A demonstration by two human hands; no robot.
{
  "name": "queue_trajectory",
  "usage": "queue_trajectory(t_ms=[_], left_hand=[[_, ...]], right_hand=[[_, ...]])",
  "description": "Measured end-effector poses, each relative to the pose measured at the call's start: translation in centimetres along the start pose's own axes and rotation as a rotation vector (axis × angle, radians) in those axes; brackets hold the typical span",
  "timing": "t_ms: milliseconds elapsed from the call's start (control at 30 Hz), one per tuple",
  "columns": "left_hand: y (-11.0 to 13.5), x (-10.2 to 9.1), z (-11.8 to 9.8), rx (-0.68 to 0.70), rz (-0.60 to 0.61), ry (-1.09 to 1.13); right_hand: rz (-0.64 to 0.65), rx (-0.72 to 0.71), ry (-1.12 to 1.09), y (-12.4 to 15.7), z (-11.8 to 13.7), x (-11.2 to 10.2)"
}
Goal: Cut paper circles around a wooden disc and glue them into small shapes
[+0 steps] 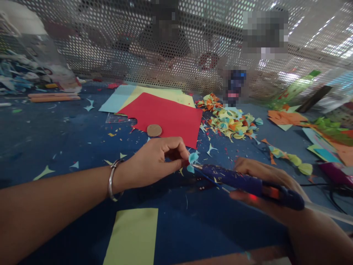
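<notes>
My left hand [156,162], with a metal bangle [113,179] on the wrist, pinches a small light-blue paper piece [192,159] between thumb and fingers. My right hand [266,187] is wrapped around a dark blue glue gun [242,179] with a red light on its side. The gun's nozzle touches the blue paper piece. Both hands hover low over the blue table [55,136].
A red sheet [168,116] with a brown cardboard disc [154,130] lies ahead, over yellow and pale blue sheets. A pile of folded coloured paper pieces [233,121] sits to the right. A pale green sheet [134,235] is near me. A perforated screen [138,44] closes the back; people sit behind it.
</notes>
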State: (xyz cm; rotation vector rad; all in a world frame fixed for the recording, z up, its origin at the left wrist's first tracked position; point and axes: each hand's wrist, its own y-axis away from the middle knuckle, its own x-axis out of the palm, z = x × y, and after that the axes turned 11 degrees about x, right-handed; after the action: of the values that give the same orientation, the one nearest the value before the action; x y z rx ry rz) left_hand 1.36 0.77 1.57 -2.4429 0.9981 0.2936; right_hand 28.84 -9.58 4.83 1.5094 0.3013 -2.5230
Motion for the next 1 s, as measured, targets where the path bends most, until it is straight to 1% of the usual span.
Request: queue_trajectory(t_ms=[233,467,700,900,1000], left_hand=[[0.13,-0.03,-0.28,-0.007,0.004,0.004],[0.19,-0.10,-0.04,0.004,0.016,0.008],[0.23,0.01,0.05,0.005,0.014,0.005],[0.11,0.00,0.01,0.011,0.017,-0.002],[0.06,-0.07,-0.20,0.009,0.026,-0.013]], right_hand=[[0.016,0.012,0.026,-0.10,0.18,-0.07],[0.025,0.003,0.055,-0.24,0.29,-0.13],[-0.012,-0.027,0.048,-0.32,0.13,-0.03],[-0.012,-0.003,0.048,-0.38,0.07,0.04],[0.011,0.015,0.055,-0.36,0.24,-0.09]])
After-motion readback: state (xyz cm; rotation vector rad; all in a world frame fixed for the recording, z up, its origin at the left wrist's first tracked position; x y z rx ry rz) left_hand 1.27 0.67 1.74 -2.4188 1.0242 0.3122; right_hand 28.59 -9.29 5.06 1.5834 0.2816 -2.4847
